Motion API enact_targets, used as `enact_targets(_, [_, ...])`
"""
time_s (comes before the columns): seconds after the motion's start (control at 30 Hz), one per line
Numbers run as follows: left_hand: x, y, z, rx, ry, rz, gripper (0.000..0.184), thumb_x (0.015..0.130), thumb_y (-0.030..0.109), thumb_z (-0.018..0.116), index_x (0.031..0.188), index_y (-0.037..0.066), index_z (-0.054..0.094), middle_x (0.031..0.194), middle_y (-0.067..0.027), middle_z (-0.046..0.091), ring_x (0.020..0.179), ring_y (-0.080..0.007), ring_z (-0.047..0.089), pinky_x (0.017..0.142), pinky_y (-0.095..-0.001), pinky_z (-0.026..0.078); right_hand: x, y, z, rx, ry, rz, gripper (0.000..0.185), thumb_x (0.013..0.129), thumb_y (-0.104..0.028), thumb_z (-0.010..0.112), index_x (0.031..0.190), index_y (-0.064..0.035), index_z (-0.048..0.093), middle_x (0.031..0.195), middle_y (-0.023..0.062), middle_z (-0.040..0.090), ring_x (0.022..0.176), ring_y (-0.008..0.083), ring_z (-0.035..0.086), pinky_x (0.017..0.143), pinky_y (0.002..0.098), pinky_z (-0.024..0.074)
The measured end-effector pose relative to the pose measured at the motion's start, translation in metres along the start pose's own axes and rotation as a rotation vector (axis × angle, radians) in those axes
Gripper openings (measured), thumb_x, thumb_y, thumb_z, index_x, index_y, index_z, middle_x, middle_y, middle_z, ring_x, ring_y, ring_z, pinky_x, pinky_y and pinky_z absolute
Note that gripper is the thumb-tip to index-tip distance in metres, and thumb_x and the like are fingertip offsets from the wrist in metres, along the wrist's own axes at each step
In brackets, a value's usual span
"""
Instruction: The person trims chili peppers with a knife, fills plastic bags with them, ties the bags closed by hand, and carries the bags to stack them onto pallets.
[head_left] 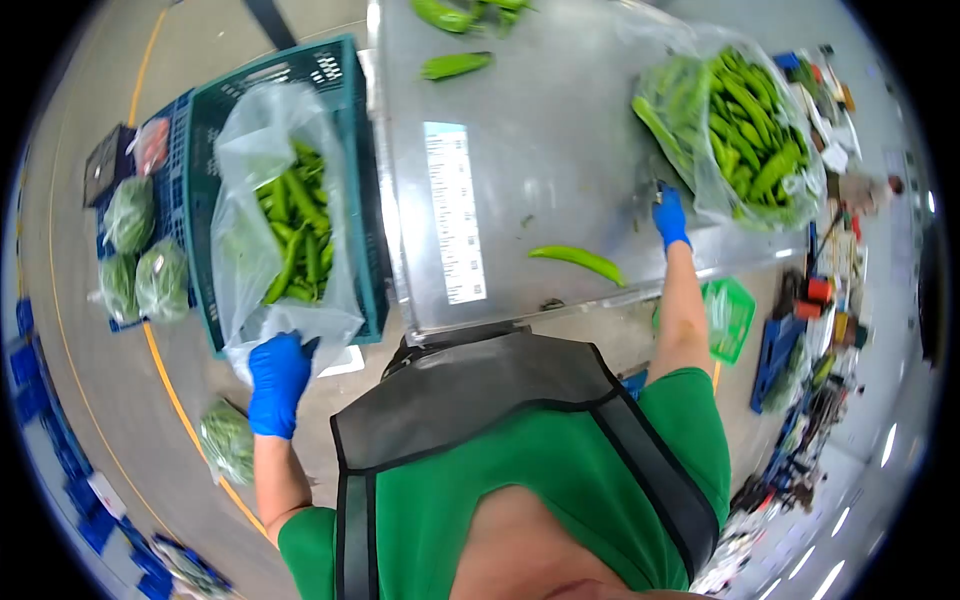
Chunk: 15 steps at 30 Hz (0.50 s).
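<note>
My left hand [280, 383], in a blue glove, is closed on the near edge of a clear plastic bag [245, 160]. That bag lies open in a teal crate [203, 200] and holds green peppers [300, 230]. On the metal table my right hand [671, 215], also blue-gloved, has its fingers together around something small and dark that I cannot make out. Just beyond it stands a second clear bag [665, 95] full of green peppers [750, 130]. A single long pepper [578, 261] lies near the table's front edge, left of my right hand.
The metal table [560, 160] bears a printed label strip [455, 212] and more peppers [457, 65] at its far left. Bagged vegetables [130, 215] stand left of the crate. A green basket [728, 318] is below the table's right side.
</note>
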<state>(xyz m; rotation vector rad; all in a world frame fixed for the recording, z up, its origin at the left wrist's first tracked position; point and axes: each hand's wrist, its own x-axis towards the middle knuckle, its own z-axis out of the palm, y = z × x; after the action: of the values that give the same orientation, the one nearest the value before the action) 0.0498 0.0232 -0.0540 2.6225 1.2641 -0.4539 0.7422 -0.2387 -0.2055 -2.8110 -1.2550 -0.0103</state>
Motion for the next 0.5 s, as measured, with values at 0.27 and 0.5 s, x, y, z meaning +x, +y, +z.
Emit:
enact_targets(0.27, [0.12, -0.023, 0.003, -0.206, -0.213, 0.109, 0.022, 0.078, 0.023, 0.051, 0.079, 0.006, 0.064, 0.081, -0.019, 0.061, 0.073, -0.0364, 0.058, 0.064, -0.0445, 0.046, -0.102, -0.162, -0.07, 0.137, -0.271, -0.526, 0.059, 0.069, -0.028, 0.069, 0.121, -0.0114, 0.049, 0.111, 0.0132, 0.052, 0.101, 0.0294, 0.05, 0.085, 0.0372, 0.0416])
enact_targets(0.5, [0.091, -0.061, 0.042, 0.441, -0.008, -0.485, 0.049, 0.081, 0.014, 0.043, 0.13, 0.012, 0.039, 0.142, -0.0138, 0.024, 0.13, -0.0409, 0.017, 0.089, -0.0756, 0.009, -0.108, -0.189, -0.059, 0.773, -0.271, -0.28, 0.036, 0.08, -0.018, 0.061, 0.111, -0.0043, 0.052, 0.083, 0.0064, 0.057, 0.06, 0.0161, 0.056, 0.05, 0.0271, 0.0455])
